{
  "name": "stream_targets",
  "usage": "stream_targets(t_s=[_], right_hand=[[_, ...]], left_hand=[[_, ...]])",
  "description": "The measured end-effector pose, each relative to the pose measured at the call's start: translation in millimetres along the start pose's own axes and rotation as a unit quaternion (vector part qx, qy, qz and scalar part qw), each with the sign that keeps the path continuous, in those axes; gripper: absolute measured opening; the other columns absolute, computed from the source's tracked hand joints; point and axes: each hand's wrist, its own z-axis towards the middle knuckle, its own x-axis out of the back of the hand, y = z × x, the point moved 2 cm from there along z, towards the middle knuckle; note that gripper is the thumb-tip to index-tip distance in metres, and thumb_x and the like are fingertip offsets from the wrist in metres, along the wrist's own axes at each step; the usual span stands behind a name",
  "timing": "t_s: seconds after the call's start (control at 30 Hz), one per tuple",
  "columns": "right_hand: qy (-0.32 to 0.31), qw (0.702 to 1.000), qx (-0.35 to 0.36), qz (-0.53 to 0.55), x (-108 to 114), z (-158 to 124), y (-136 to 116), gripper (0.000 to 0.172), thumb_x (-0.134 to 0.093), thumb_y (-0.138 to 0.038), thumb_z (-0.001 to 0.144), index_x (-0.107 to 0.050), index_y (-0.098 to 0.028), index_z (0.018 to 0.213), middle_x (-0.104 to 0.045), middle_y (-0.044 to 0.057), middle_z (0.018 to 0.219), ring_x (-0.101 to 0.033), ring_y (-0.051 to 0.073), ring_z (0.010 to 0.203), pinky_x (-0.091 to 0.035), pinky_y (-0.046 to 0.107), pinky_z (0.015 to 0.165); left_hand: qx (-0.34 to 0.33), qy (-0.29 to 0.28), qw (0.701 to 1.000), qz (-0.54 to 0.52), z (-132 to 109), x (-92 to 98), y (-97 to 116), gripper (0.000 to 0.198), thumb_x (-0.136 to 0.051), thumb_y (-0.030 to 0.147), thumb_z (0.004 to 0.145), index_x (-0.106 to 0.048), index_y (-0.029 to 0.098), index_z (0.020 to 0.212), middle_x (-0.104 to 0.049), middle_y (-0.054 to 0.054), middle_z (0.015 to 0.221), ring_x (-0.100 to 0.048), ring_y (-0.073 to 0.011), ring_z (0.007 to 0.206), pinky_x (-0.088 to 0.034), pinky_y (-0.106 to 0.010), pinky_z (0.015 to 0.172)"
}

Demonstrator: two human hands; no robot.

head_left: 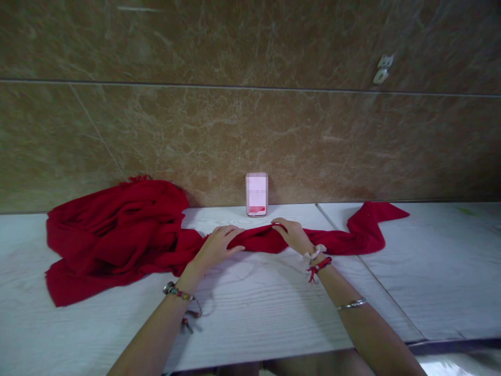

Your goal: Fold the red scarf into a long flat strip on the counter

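Note:
A red scarf (pixel 121 235) with a fringe stretches across the white wood-grain table. Its left part lies in a loose, crumpled heap; the middle is gathered into a narrow band, and a folded end points right. Across the band, at the edge of the heap, rests my left hand (pixel 219 243), fingers extended and thumb apart. My right hand (pixel 293 235) has its fingertips closed on the band's upper edge, a little right of centre. Part of its grip is hidden behind the fingers. Between the two hands the cloth shows a lengthwise fold.
A phone (pixel 257 194) with a lit, blurred screen leans upright against the brown marbled wall (pixel 195 130), just beyond the scarf. A small white fitting (pixel 382 69) is fixed to the wall at upper right. A seam (pixel 385 287) crosses the white table (pixel 254 313) at right.

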Motion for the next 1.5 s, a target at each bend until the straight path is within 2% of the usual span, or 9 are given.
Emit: stream_targets(t_s=[0.27, 0.43, 0.63, 0.73, 1.0, 1.13, 1.27, 1.33, 1.5], right_hand=[[0.066, 0.987, 0.122, -0.084, 7.2, -3.2, -19.2, 0.027, -0.045, -0.015, 0.082, -0.057, -0.017, 0.106, -0.061, 0.011, 0.099, -0.054, 0.020, 0.095, -0.043, 0.038, 0.084], [-0.009, 0.979, 0.179, -0.101, -3.9, -5.8, -29.0, 0.026, -0.046, -0.012, 0.081, -0.061, -0.020, 0.100, -0.059, 0.010, 0.104, -0.052, 0.020, 0.099, -0.043, 0.040, 0.084], [-0.091, 0.977, 0.162, -0.103, -16.6, -7.7, -21.0, 0.027, -0.061, -0.022, 0.073, -0.061, -0.013, 0.099, -0.051, 0.016, 0.119, -0.043, 0.025, 0.113, -0.036, 0.047, 0.095], [-0.089, 0.976, 0.174, -0.097, -14.0, -6.8, -19.9, 0.013, -0.058, -0.016, 0.074, -0.063, -0.013, 0.086, -0.057, 0.014, 0.111, -0.048, 0.023, 0.108, -0.039, 0.043, 0.094], [0.099, 0.984, 0.140, -0.044, 16.8, -4.4, -12.3, 0.027, -0.041, -0.005, 0.074, -0.059, -0.017, 0.089, -0.062, 0.009, 0.095, -0.054, 0.020, 0.094, -0.043, 0.041, 0.087], [-0.012, 0.996, 0.093, 0.009, 27.8, -6.2, -10.8, 0.023, -0.048, -0.009, 0.072, -0.061, -0.017, 0.089, -0.065, 0.007, 0.090, -0.058, 0.019, 0.087, -0.046, 0.034, 0.081], [-0.250, 0.964, 0.058, 0.070, 27.3, -10.2, -12.9, 0.027, -0.064, -0.029, 0.068, -0.064, -0.016, 0.092, -0.067, 0.005, 0.088, -0.061, 0.017, 0.080, -0.047, 0.028, 0.075], [-0.292, 0.950, 0.049, 0.098, 25.7, -10.6, -13.9, 0.034, -0.064, -0.036, 0.068, -0.064, -0.016, 0.095, -0.068, 0.005, 0.085, -0.062, 0.017, 0.078, -0.048, 0.027, 0.072], [-0.134, 0.986, 0.080, 0.054, 20.0, -5.3, -15.4, 0.029, -0.054, -0.033, 0.078, -0.061, -0.018, 0.102, -0.063, 0.008, 0.103, -0.055, 0.020, 0.098, -0.042, 0.036, 0.089]], left_hand=[[0.132, 0.143, 0.979, -0.061, -2.9, 4.4, -15.0, 0.028, -0.035, 0.026, 0.087, -0.055, 0.018, 0.104, -0.063, -0.005, 0.103, -0.057, -0.0169, 0.095, -0.043, -0.032, 0.087], [0.181, 0.124, 0.975, 0.022, -2.9, 5.7, -18.5, 0.034, -0.037, 0.013, 0.082, -0.050, 0.018, 0.113, -0.058, -0.007, 0.106, -0.055, -0.0185, 0.095, -0.045, -0.033, 0.084], [0.076, 0.028, 0.994, 0.070, 0.0, 2.3, -13.0, 0.035, -0.038, 0.001, 0.072, -0.060, 0.019, 0.091, -0.060, -0.005, 0.097, -0.055, -0.0179, 0.091, -0.044, -0.033, 0.084], [0.094, -0.008, 0.995, 0.045, -0.9, -0.9, -16.4, 0.029, -0.040, 0.006, 0.076, -0.058, 0.019, 0.094, -0.061, -0.005, 0.096, -0.056, -0.0171, 0.087, -0.046, -0.030, 0.080], [0.264, 0.139, 0.953, -0.047, -7.1, 17.0, -36.6, 0.026, -0.045, 0.018, 0.079, -0.052, 0.018, 0.104, -0.065, -0.003, 0.088, -0.060, -0.0188, 0.083, -0.046, -0.031, 0.077], [0.300, 0.157, 0.939, -0.063, -10.5, 16.3, -45.3, 0.030, -0.046, 0.020, 0.079, -0.050, 0.018, 0.108, -0.064, -0.003, 0.085, -0.061, -0.0181, 0.074, -0.048, -0.031, 0.072], [0.236, 0.178, 0.955, -0.002, -9.3, 13.6, -42.0, 0.032, -0.044, 0.016, 0.078, -0.050, 0.014, 0.109, -0.059, -0.010, 0.100, -0.057, -0.0207, 0.091, -0.045, -0.035, 0.083], [0.155, 0.170, 0.973, 0.010, -6.6, 13.1, -32.4, 0.030, -0.042, 0.018, 0.080, -0.051, 0.015, 0.109, -0.058, -0.010, 0.103, -0.054, -0.0200, 0.097, -0.042, -0.035, 0.088], [0.001, -0.013, 1.000, -0.012, -2.7, 4.1, -8.5, 0.032, -0.046, 0.026, 0.082, -0.052, 0.016, 0.111, -0.062, -0.008, 0.102, -0.056, -0.0175, 0.096, -0.043, -0.032, 0.086]])
